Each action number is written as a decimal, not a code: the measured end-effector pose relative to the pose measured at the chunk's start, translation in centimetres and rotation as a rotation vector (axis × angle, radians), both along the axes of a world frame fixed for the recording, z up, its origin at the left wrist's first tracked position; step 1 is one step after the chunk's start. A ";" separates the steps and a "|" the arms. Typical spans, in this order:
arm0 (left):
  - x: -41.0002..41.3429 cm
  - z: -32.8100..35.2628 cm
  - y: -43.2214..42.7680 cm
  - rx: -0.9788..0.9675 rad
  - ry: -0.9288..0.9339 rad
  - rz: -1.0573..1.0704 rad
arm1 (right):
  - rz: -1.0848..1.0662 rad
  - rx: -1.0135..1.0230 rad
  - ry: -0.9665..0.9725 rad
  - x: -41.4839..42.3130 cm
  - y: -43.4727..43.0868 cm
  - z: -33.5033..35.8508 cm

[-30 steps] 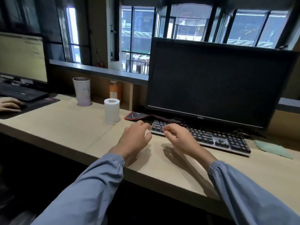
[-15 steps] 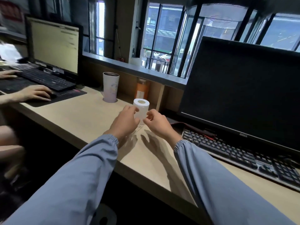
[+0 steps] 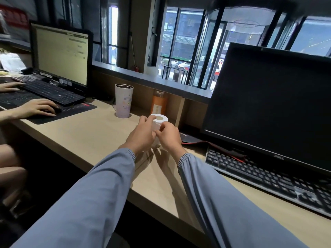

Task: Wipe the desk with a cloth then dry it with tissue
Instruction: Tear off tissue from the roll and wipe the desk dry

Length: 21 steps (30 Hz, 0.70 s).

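Along the window wall ran the long pale desk, and we leaned over its front edge. Toward its right end stood the large dark monitor, its screen blank. Toward the left end stood a smaller lit monitor. A black keyboard lay in front of the dark monitor, angled toward the front edge. A second keyboard lay before the lit monitor, partly on a black mouse mat. There another person's hand rested on a mouse. A dark red-trimmed mat showed from under our keyboard's left end.

Near the back edge, about midway along, stood a pale tumbler, upright and open-topped. An orange bottle stood just to its right, in the recess under the sill.

Our blue sleeves reached in from the front edge toward that spot. Our left hand grasped the tissue roll, its fingers curled round the left side. Our right hand pinched at the roll's near right side with thumb and forefinger, the other fingers tucked in. The two hands touched each other in front of it. The roll was upright, core hole facing up, just in front of the orange bottle and right of the tumbler. Our hands hid its base, so we could not tell whether it sat on the desk.
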State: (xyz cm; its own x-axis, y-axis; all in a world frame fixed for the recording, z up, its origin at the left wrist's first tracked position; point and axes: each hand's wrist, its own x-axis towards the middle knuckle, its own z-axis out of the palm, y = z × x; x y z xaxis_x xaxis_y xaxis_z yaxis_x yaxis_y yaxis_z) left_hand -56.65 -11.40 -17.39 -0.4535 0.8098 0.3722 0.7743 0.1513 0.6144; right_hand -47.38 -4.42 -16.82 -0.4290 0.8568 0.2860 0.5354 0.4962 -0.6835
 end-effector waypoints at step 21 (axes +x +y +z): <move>0.6 0.5 1.3 -0.042 0.100 -0.170 | -0.143 0.084 -0.111 10.4 3.9 1.0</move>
State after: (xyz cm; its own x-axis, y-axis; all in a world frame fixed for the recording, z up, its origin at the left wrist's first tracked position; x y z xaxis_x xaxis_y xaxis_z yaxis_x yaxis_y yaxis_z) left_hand -56.06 -10.15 -16.88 -0.2713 0.8875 0.3726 0.8477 0.0370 0.5292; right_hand -36.96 -0.56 -15.79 -0.3378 0.8864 0.3164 0.6740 0.4625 -0.5761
